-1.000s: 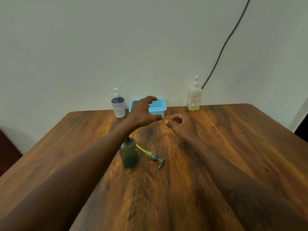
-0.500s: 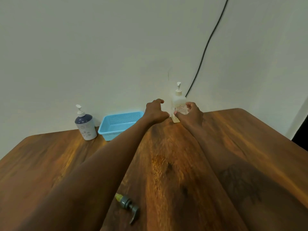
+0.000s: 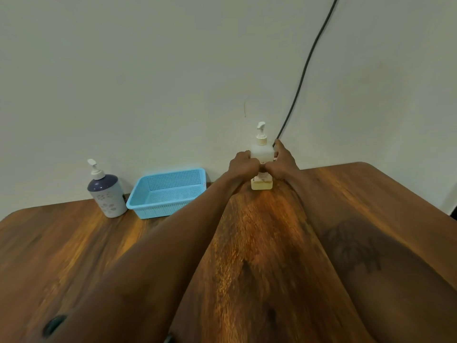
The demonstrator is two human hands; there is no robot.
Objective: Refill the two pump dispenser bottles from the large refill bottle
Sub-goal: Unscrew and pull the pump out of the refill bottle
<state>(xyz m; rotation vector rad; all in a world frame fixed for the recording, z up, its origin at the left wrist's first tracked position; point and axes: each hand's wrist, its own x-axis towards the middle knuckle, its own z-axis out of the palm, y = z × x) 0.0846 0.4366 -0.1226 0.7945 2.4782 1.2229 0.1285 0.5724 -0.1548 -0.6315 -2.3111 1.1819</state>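
Observation:
A clear pump bottle (image 3: pixel 261 151) with a little yellow liquid at its base stands at the table's far edge against the wall. My left hand (image 3: pixel 241 165) and my right hand (image 3: pixel 284 161) wrap its middle from either side, fingers closed on it. A second pump bottle (image 3: pixel 106 197), dark blue on top and white with a flower print below, stands at the far left. The dark green bottle and its loose pump are out of view, apart from a dark bit at the bottom edge.
A light blue mesh basket (image 3: pixel 158 209) sits between the two pump bottles at the back of the wooden table (image 3: pixel 259 243). A black cable (image 3: pixel 304 70) runs down the wall behind the clear bottle. My forearms stretch across the table's middle.
Both hands reached forward from mid-table to the far edge and closed around the clear pump bottle. The view tilted up, so the green bottle and loose pump dropped out of sight.

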